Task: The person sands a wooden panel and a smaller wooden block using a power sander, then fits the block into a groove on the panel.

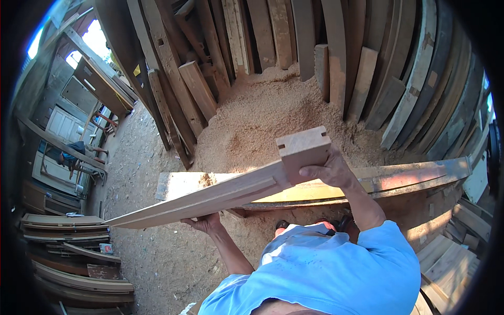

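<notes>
Across my body I hold a long wooden beam (pixel 210 197), its thick grooved end up at the right and its far length running off to the left. My right hand (pixel 332 169) grips the block-like end, fingers round its side and thumb across the front face. Under the middle of the beam, my left hand (pixel 206 223) supports it from below, the fingers curled beneath the wood. Below and beyond the beam lies a narrow workbench (pixel 409 176) with a reddish patch on its right part; the beam hides some of it.
A heap of sawdust (pixel 273 113) rises behind the bench. Upright planks (pixel 336 58) lean along the back. Stacked boards (pixel 79 257) lie at lower left, more planks (pixel 446 268) at lower right. A person (pixel 79 152) is at the far left, near a pale door (pixel 63 126).
</notes>
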`<state>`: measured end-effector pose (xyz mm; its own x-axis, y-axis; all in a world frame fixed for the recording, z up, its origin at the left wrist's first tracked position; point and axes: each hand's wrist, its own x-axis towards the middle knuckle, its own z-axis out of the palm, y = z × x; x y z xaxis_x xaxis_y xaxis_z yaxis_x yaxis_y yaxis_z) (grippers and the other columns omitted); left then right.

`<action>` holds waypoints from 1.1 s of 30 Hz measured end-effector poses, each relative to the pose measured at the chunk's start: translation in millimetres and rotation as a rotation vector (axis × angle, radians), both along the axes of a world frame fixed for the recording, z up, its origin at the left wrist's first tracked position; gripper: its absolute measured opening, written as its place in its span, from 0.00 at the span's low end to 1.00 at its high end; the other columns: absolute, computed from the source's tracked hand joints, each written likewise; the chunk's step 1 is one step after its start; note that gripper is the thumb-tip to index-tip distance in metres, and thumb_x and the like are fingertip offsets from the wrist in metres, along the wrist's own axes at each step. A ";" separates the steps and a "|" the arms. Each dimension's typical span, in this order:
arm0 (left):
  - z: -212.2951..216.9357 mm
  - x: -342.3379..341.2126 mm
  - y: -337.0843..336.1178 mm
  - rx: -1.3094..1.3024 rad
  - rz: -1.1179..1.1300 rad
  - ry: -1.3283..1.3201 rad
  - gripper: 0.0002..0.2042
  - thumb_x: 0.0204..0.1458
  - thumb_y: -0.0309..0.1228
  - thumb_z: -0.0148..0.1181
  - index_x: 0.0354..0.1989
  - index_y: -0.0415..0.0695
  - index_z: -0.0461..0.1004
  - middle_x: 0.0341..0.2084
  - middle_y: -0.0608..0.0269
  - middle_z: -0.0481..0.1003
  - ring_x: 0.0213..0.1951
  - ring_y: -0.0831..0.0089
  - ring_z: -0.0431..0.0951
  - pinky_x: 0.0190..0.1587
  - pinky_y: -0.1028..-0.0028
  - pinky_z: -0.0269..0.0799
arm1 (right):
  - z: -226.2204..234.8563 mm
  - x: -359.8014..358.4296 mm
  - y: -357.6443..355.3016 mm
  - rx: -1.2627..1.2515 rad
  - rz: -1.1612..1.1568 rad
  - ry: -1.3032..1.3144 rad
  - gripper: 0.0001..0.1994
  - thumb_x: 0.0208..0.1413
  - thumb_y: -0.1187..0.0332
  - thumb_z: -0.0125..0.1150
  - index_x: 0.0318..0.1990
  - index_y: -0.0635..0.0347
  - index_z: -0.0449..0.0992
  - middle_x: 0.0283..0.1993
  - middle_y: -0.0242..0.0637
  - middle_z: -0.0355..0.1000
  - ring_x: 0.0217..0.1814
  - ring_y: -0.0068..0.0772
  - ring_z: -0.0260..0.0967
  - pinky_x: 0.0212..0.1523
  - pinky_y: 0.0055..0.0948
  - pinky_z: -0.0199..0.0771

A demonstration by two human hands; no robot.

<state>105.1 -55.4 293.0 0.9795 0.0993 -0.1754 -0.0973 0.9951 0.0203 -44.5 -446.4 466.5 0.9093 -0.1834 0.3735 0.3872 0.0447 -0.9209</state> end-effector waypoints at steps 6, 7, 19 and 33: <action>-7.9 10.1 -35.5 -0.223 -0.044 0.015 0.39 0.25 0.43 0.86 0.53 0.50 0.78 0.51 0.64 0.80 0.57 0.61 0.75 0.65 0.47 0.65 | 59.1 -23.3 7.7 -0.427 -0.272 -0.093 0.37 0.39 0.59 0.84 0.57 0.62 0.72 0.42 0.41 0.77 0.45 0.38 0.77 0.48 0.34 0.76; 8.6 7.2 -63.6 -0.320 -0.146 0.016 0.36 0.29 0.46 0.83 0.52 0.48 0.78 0.50 0.63 0.80 0.55 0.62 0.76 0.64 0.50 0.67 | 66.5 -25.2 0.2 -0.330 -0.303 -0.106 0.36 0.40 0.60 0.84 0.57 0.63 0.72 0.42 0.40 0.78 0.45 0.35 0.77 0.48 0.33 0.76; 0.4 -44.1 -229.9 -0.441 -0.392 0.130 0.36 0.31 0.48 0.84 0.51 0.50 0.77 0.49 0.66 0.80 0.54 0.64 0.77 0.61 0.56 0.74 | 135.5 -94.1 -106.5 -0.420 -0.500 -0.060 0.40 0.38 0.57 0.84 0.57 0.69 0.71 0.50 0.39 0.74 0.54 0.33 0.72 0.58 0.32 0.70; 29.6 -58.7 -221.7 -0.251 -0.440 0.144 0.28 0.41 0.53 0.77 0.46 0.50 0.80 0.44 0.68 0.83 0.48 0.67 0.82 0.52 0.62 0.81 | 176.7 -58.5 -57.7 -0.552 -0.356 0.004 0.38 0.44 0.55 0.80 0.57 0.71 0.72 0.46 0.45 0.78 0.50 0.36 0.77 0.55 0.33 0.75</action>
